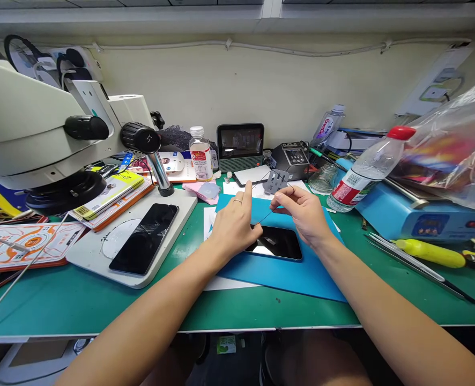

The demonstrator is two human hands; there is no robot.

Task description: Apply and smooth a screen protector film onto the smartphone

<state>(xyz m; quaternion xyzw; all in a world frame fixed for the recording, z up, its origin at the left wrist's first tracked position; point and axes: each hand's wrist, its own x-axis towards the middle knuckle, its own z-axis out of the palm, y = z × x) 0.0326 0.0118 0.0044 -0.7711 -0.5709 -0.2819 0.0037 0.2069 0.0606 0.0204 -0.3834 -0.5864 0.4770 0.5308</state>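
A phone (281, 244) with a dark, glossy screen lies on a blue mat (237, 271). Just above it, a thin black strip (266, 216) stretches between my two hands in what looks like a loop. My left hand (237, 222) rests over the phone's left end, index finger pointing away and thumb against the strip; its other fingers are curled and partly hidden. Beyond the phone's right end, my right hand (304, 212) pinches the strip between thumb and forefinger. Behind the hands stands a grey slotted holder (276, 182).
At left, a microscope (52, 123) overhangs its white base (173, 206), where another phone (145, 238) lies. Bottles (201, 155), a small screen (240, 140) and a black device (291, 161) line the back. Right: a soda bottle (368, 171), blue machine (418, 214) and tweezers (410, 260).
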